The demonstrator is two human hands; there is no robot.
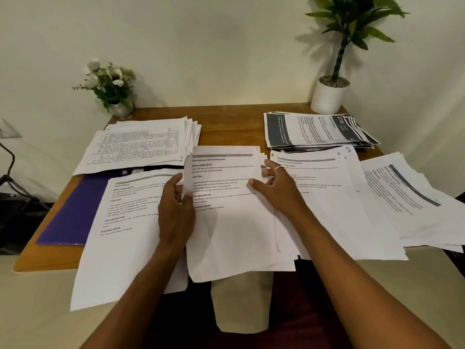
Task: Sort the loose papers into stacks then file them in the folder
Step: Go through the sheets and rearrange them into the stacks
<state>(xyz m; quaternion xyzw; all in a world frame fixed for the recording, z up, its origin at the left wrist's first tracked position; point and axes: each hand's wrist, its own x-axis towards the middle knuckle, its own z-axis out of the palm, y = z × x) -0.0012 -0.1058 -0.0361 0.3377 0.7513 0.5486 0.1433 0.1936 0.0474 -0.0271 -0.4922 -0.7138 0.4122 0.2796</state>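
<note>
Several piles of paper are spread over a wooden desk (pixel 231 124). At nine o'clock from the desk's middle a purple folder (pixel 73 212) is seen lying flat, its right side covered by papers. At ten o'clock a fanned stack of table-printed sheets (pixel 141 144) is laid over the folder's far edge. Behind it, at eleven o'clock, a small pot of white flowers (pixel 110 86) is set against the wall. At seven o'clock a single printed sheet (pixel 125 222) is laid across the folder's right side, and its lower part hangs past the desk's near edge.

At the middle a sheaf of printed pages (pixel 226 222) is held between both hands, its lower edge reaching past the near edge of the desk. The left hand (pixel 176 210) is clamped on the sheaf's left edge, with the fingers curled round it. The right hand (pixel 274 187) is pinched on the sheaf's right edge, with the thumb pressed on the top page and the fingers spread along the edge. A ring (pixel 277 168) is worn on one finger.

At three o'clock a loose pile of printed pages (pixel 327 197) is seen just beside the sheaf, partly under the right wrist. At one o'clock a fanned stack of dark-banded sheets (pixel 317 131) is placed, and behind it a green plant in a white pot (pixel 329 96) is stood in the corner. At four o'clock, farthest right, a tilted pile (pixel 415 202) is laid overhanging the desk's edge.
</note>
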